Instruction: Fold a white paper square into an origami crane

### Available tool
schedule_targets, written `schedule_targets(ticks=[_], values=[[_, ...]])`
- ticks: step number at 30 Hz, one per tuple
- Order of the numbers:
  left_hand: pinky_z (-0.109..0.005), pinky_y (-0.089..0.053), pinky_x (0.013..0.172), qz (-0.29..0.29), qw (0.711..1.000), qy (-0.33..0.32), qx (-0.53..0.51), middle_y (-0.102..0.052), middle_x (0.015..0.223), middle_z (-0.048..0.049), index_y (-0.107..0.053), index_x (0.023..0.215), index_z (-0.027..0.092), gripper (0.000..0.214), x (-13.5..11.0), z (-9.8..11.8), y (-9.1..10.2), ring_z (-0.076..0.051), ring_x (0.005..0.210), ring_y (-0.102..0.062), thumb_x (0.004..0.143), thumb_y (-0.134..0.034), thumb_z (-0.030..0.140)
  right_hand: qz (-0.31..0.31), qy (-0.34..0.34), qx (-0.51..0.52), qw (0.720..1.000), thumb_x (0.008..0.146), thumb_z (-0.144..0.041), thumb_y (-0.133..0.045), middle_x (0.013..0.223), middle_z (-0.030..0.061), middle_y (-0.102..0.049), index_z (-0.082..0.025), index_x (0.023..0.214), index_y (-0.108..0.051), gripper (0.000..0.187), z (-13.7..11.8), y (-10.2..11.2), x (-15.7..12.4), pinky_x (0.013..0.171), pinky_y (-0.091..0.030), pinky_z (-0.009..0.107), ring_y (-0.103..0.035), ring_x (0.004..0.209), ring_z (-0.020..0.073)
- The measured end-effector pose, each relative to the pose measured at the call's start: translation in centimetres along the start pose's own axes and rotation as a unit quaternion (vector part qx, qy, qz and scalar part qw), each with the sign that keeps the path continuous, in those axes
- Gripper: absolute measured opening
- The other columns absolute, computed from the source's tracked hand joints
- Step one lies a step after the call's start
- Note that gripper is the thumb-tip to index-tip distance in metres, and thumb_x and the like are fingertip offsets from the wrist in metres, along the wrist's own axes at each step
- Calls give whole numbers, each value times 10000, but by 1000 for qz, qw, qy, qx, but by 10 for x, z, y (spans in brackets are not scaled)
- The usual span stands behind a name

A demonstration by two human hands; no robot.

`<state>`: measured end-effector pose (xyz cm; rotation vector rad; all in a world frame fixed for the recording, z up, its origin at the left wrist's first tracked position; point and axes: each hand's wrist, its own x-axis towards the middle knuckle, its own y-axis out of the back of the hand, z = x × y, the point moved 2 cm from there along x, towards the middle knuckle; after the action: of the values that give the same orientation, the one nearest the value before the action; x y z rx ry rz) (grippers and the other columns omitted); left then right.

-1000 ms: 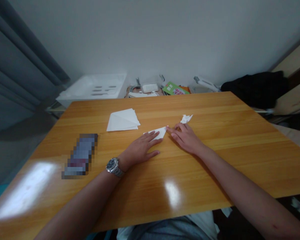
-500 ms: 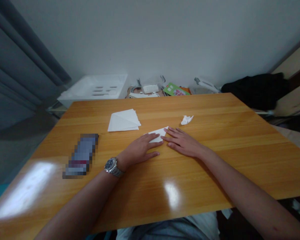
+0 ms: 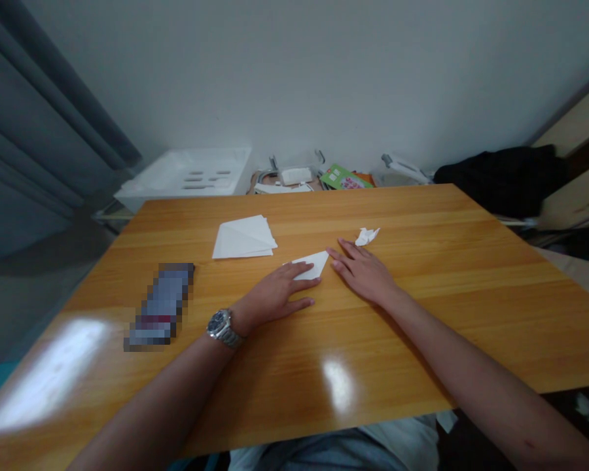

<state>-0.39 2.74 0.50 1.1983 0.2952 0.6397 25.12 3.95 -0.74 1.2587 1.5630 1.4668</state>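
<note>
A small folded white paper (image 3: pixel 317 265) lies flat on the wooden table (image 3: pixel 294 366). My left hand (image 3: pixel 275 292), with a metal watch (image 3: pixel 222 326) at its wrist, rests on the paper's left part, fingers stretched out and covering that end. At the paper's right tip is my right hand (image 3: pixel 366 271), its fingers extended and one fingertip at or touching the corner. Just beyond the right hand sits a crumpled white paper piece (image 3: pixel 367 236). Behind and left of the folded paper, several white sheets (image 3: pixel 244 237) lie in a loose stack.
A pixelated phone-like object (image 3: pixel 161 306) lies on the table's left side. Past the far edge are a white tray (image 3: pixel 191 171), a green book (image 3: pixel 346 176) and other clutter. Dark cloth (image 3: pixel 500 176) is heaped beyond the right corner. A grey curtain (image 3: pixel 39 118) hangs at left.
My right hand has shifted slightly right and away, off the paper's surface to its right corner, uncovering more of it. The left hand stays in place on the paper.
</note>
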Motion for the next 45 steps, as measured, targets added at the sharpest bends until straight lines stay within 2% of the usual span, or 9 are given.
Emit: schedule_targets(ticks=[4,10,17,25,28,34,40,45], values=[[-494,-331,1241,8,1000,-3,9,-435,1602,-99,-578,1452,289,519,0,0,-2,-287,1469,-428,1002,-531,543,14,-28,-18,999,1081,-508,-279,1642,97,-380,-245,1522,-517,566,-5,-3,1,1214,-348,470,-415,1480,296],[-491,-343,1231,14,999,1,38,-489,1561,-107,-603,1421,268,499,4,4,-2,-288,1444,-459,1017,-497,541,12,-20,-25,999,1079,-507,-286,1646,97,-373,-253,1549,-474,566,-4,-7,0,1219,-335,476,-398,1489,286],[-485,-349,1225,35,997,23,62,-508,1538,-116,-536,1476,242,531,6,13,-5,-278,1433,-461,1050,-407,533,5,3,-23,1000,1086,-483,-291,1656,153,-337,-227,1580,-419,570,-1,-8,-2,1235,-294,488,-358,1510,311],[-485,-350,1224,37,997,21,65,-502,1543,-103,-513,1498,262,535,5,10,-7,-284,1424,-471,1049,-408,534,-46,120,21,991,1075,-515,-352,1725,51,-148,-423,1558,-399,494,-2,3,-13,1233,-205,621,-177,1573,343],[-485,-336,1233,39,998,18,50,-492,1555,-82,-530,1481,290,506,4,10,-6,-269,1438,-458,1048,-420,528,-57,131,24,990,1063,-542,-377,1726,44,-134,-432,1537,-433,489,-3,5,-15,1232,-177,645,-166,1572,359],[-498,-325,1239,32,999,23,35,-484,1562,-85,-557,1461,292,485,5,9,-7,-274,1452,-443,1050,-426,514,-57,127,20,990,1060,-559,-364,1715,44,-195,-423,1550,-413,510,0,2,-14,1234,-178,640,-235,1556,344],[-498,-318,1244,35,998,19,38,-471,1573,-89,-546,1475,288,487,4,8,-8,-272,1456,-441,1049,-442,501,-63,159,24,985,1044,-571,-415,1724,38,-148,-457,1528,-429,498,-1,4,-17,1212,-154,696,-195,1561,385],[-484,-322,1244,29,999,21,41,-473,1574,-83,-565,1460,290,476,4,8,-7,-268,1455,-444,1053,-432,498,-57,137,22,989,1058,-560,-379,1710,19,-204,-453,1518,-454,478,-2,4,-16,1233,-182,644,-227,1558,354]])
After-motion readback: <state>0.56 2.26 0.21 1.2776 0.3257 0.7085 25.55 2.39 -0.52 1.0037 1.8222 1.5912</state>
